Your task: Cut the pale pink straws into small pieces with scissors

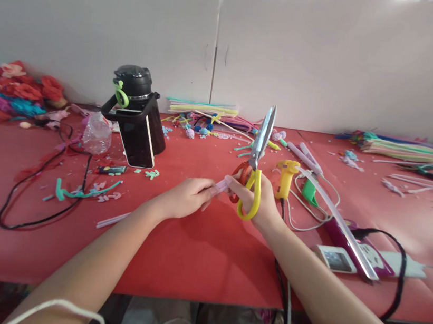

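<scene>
Scissors point(258, 151) stand blades-up in my right hand point(255, 201) to stay clear while my left hand point(185, 198) pinches a pale pipe cleaner point(222, 185) between them.

One scissors point(257, 157), one glue gun point(286, 177), one bottle point(134, 106), one phone point(139, 141), two pipe-cleaner stacks at twelve point(202, 108) and two o'clock point(401, 149).

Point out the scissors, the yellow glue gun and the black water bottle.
scissors point(261, 141): head view, on the shut blades above the right hand.
yellow glue gun point(286, 179): head view, on its handle.
black water bottle point(133, 81): head view, on its lid.
</scene>
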`<state>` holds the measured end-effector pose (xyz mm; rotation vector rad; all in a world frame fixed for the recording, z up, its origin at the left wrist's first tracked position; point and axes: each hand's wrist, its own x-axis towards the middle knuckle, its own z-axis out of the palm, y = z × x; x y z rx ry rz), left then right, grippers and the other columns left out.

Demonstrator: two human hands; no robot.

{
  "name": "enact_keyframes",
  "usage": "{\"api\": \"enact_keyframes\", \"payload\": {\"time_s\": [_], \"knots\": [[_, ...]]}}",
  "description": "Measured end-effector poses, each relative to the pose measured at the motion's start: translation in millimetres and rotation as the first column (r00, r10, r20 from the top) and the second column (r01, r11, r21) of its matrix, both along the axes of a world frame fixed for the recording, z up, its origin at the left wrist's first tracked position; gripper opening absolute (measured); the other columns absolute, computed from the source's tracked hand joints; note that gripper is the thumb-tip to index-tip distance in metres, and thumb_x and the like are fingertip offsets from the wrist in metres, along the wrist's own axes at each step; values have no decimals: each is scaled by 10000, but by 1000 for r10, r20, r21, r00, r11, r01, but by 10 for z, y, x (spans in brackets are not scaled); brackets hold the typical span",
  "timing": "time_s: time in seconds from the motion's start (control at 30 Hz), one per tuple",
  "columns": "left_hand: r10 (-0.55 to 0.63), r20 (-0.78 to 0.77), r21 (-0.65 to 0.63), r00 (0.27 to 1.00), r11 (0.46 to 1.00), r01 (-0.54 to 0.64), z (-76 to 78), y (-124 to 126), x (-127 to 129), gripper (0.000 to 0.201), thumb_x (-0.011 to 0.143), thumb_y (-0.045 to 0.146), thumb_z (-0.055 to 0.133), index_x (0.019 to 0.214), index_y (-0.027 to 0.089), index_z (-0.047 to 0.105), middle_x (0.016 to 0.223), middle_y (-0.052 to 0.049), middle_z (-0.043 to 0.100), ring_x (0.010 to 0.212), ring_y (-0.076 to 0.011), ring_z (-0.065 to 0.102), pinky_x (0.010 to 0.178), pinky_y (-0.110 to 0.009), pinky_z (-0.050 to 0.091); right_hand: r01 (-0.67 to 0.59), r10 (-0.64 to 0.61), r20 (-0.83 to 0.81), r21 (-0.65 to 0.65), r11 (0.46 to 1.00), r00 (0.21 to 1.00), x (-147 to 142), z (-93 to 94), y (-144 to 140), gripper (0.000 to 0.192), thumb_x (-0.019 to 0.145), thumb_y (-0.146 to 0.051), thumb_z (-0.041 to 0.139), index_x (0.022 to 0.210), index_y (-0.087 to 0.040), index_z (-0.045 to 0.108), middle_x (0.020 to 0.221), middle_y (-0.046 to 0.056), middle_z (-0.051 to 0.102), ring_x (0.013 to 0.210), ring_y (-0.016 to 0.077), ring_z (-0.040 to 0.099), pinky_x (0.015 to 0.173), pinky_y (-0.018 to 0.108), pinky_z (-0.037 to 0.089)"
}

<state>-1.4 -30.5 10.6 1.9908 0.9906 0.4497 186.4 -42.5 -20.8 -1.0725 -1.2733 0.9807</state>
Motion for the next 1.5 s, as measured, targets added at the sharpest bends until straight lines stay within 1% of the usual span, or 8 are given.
{"api": "enact_keyframes", "payload": {"time_s": [0.2,0.3,0.37,0.47,0.63,0.9,1.37,1.5], "knots": [[16,21,1,1000,1000,-16,-33,34,-8,500,959,617,387,782,177,546,659,22,492,592,-120,452,589,-264,362,29,-29,13,-41,999,1000,-18,5,-13,374,756,-465,754,754,-235,459,578,-37,586,508,130,531,514,286,430],[139,83,102,987,984,-147,-35,141,-82,448,952,569,443,761,174,536,663,19,475,613,-118,437,595,-257,349,54,-50,41,-89,995,998,16,10,-27,423,756,-532,747,739,-236,447,529,-56,524,475,122,489,488,273,388],[246,204,141,948,950,-277,-23,230,-156,412,943,534,475,748,174,528,658,18,471,602,-112,426,580,-252,333,22,-8,120,-120,993,993,52,13,-43,444,766,-569,729,727,-233,441,530,-61,487,485,115,460,486,262,348],[371,360,60,856,906,-418,11,338,-264,362,927,484,503,737,177,523,592,32,425,522,-98,364,517,-250,285,-22,76,325,-166,986,943,85,11,-77,475,762,-615,714,717,-225,448,565,-61,440,523,108,405,494,257,292],[456,477,-38,752,865,-500,56,398,-365,319,913,453,527,745,182,516,531,58,344,464,-85,297,463,-243,210,-69,137,537,-145,987,832,65,10,-129,551,752,-668,690,653,-219,388,627,-62,308,588,97,280,513,257,228],[408,422,8,810,892,-453,42,355,-328,365,925,513,514,755,190,500,549,51,359,478,-90,308,467,-252,225,-65,137,599,-141,988,789,38,44,-154,603,739,-697,678,640,-231,309,637,-57,271,599,103,245,515,261,205],[297,278,68,913,943,-327,45,344,-348,430,915,561,506,716,180,501,589,38,372,539,-100,319,512,-253,248,-67,135,593,-135,989,794,35,60,-171,568,750,-688,663,639,-225,353,645,-52,292,604,103,245,501,254,226],[282,245,49,927,952,-303,128,284,-355,440,900,566,520,688,180,498,585,31,396,547,-105,345,521,-250,266,-77,138,672,-119,990,728,71,122,-206,564,769,-671,643,602,-219,350,593,-44,316,574,101,244,489,254,227]]}}
